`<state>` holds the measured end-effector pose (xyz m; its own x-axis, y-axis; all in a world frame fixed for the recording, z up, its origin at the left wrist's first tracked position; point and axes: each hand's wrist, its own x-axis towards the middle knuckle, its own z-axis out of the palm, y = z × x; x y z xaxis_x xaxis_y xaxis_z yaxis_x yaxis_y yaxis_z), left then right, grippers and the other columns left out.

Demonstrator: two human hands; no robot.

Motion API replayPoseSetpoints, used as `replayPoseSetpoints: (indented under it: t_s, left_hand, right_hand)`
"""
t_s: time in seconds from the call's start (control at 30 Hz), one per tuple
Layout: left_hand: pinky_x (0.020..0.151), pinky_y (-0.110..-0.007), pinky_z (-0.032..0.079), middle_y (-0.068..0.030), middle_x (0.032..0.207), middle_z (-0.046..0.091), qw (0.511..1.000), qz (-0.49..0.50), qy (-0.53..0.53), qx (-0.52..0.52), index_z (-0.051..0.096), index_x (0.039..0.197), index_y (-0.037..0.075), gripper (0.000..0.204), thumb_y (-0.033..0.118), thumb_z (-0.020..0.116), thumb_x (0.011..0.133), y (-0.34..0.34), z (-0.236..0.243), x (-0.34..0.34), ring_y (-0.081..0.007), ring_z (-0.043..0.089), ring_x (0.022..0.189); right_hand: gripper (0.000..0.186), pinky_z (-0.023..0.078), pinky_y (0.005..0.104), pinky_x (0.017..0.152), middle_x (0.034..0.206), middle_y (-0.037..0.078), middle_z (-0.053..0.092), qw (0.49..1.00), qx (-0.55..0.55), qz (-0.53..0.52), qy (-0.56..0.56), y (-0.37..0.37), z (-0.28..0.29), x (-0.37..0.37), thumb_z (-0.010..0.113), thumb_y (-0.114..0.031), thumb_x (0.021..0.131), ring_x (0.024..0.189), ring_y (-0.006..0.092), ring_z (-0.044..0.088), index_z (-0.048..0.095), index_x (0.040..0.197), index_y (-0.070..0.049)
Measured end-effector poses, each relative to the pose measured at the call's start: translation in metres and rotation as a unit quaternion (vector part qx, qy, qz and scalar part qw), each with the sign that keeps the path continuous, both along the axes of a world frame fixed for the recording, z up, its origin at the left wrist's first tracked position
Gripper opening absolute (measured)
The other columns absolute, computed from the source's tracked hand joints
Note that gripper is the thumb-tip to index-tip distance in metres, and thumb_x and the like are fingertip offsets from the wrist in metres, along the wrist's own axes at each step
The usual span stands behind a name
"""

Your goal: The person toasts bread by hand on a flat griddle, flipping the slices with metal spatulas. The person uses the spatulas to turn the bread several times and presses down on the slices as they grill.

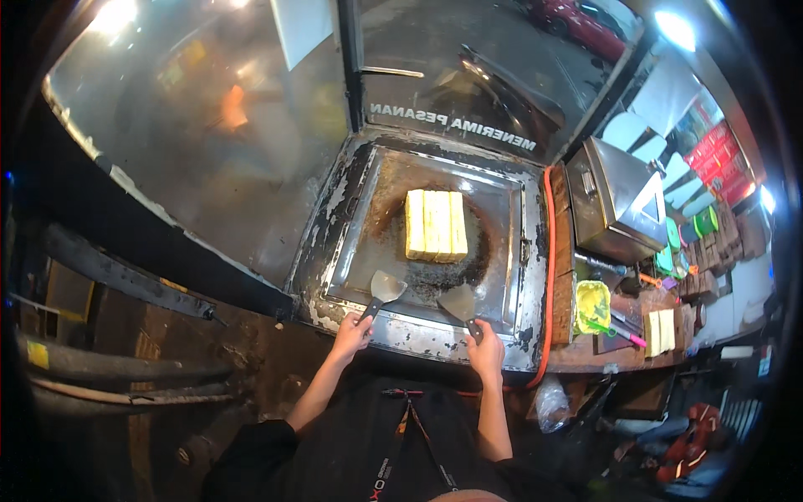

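At the griddle [502, 276], near side, left hand [353, 332] grips one spatula [386, 287], right hand [485, 347] another spatula [457, 304], yellow bread [437, 226] farther off!

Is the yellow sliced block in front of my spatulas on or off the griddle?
On: the block rests near the middle of the griddle, whose dark surface shows all around it.

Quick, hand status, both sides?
Left hand: closed, holding the handle of a metal scraper.
Right hand: closed, holding the handle of a second scraper.
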<state>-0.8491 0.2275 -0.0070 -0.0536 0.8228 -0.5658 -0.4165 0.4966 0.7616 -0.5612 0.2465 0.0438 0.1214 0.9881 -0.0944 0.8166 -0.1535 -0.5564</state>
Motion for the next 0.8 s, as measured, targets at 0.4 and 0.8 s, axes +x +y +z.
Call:
replayPoseSetpoints:
  t_s: [0.4,0.8]
  left_hand:
    - [0.036,-0.021,0.031,-0.0037,0.060,0.054,0.990,0.082,0.106,0.043,0.043,0.082,0.004,0.023,0.017,0.062,0.082,-0.052,0.016,-0.048,-0.0058,0.043,0.041]
    - [0.046,-0.024,0.040,-0.0029,0.058,0.056,0.971,0.072,0.216,0.074,0.046,0.075,0.005,0.023,0.014,0.066,0.079,-0.097,0.030,-0.093,-0.0078,0.053,0.051]
  right_hand:
    - [0.028,0.048,0.0473,0.065,0.079,0.020,0.063,0.956,0.130,0.224,-0.138,0.176,0.034,-0.180,0.053,-0.029,0.084,0.075,0.0376,0.061,0.058,0.101,-0.008]
    - [0.022,0.050,0.0416,0.069,0.078,0.018,0.064,0.889,-0.016,0.334,-0.314,0.122,0.046,-0.187,0.060,-0.023,0.069,0.074,0.0338,0.063,0.067,0.083,-0.007]
